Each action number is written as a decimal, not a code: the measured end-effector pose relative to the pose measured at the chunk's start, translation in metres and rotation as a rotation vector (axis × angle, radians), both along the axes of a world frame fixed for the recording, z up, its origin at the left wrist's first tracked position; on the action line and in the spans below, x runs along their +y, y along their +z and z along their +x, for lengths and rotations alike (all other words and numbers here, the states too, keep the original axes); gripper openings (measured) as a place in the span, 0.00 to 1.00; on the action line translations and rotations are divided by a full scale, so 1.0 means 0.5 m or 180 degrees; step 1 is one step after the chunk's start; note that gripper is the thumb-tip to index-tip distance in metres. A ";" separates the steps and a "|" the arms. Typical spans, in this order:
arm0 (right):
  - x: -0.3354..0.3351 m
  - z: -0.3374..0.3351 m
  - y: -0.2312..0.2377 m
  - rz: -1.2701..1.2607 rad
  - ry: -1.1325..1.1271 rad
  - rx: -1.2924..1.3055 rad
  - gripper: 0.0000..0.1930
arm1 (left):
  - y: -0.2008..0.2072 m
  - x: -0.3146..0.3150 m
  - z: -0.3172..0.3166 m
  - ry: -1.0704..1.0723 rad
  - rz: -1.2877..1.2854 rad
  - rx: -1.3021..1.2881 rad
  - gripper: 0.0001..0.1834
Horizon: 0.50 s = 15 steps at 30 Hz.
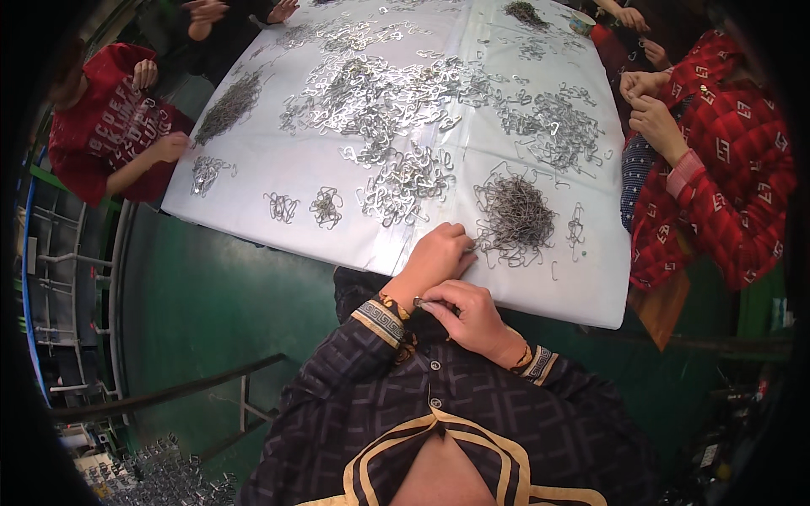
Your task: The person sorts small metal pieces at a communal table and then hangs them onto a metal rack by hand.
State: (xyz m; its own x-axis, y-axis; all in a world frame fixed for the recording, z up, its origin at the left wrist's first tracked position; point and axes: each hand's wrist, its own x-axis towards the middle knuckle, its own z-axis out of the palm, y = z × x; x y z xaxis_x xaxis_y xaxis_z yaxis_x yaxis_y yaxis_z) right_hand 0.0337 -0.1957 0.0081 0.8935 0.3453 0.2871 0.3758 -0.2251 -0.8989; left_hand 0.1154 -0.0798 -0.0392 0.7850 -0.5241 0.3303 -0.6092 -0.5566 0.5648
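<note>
My left hand (434,257) reaches forward onto the white table (253,181), its fingertips at the near edge of a tangled pile of thin wire pieces (515,218). My right hand (468,314) is held close to my chest below the table edge, its fingers pinched on a small silver metal clip (419,303). Whether the left hand's fingers hold a wire is hidden by the curled fingers.
Heaps of shiny metal clips (388,93) cover the table. A person in red (110,126) sits at the left, another in a red patterned jacket (726,177) at the right, more hands at the far end. A metal rack (67,278) stands left; clips (160,476) lie on the floor.
</note>
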 end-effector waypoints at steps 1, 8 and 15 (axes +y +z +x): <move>-0.001 -0.001 0.001 -0.0016 -0.0009 -0.0024 0.05 | -0.001 -0.011 -0.001 0.0012 0.0182 -0.0129 0.05; 0.006 0.001 -0.004 0.0060 0.0051 -0.0126 0.05 | -0.007 -0.014 0.003 -0.0208 0.0994 -0.0603 0.04; 0.015 -0.003 0.008 -0.0001 0.0031 0.0173 0.04 | 0.007 0.038 -0.004 0.0491 -0.0239 0.0371 0.04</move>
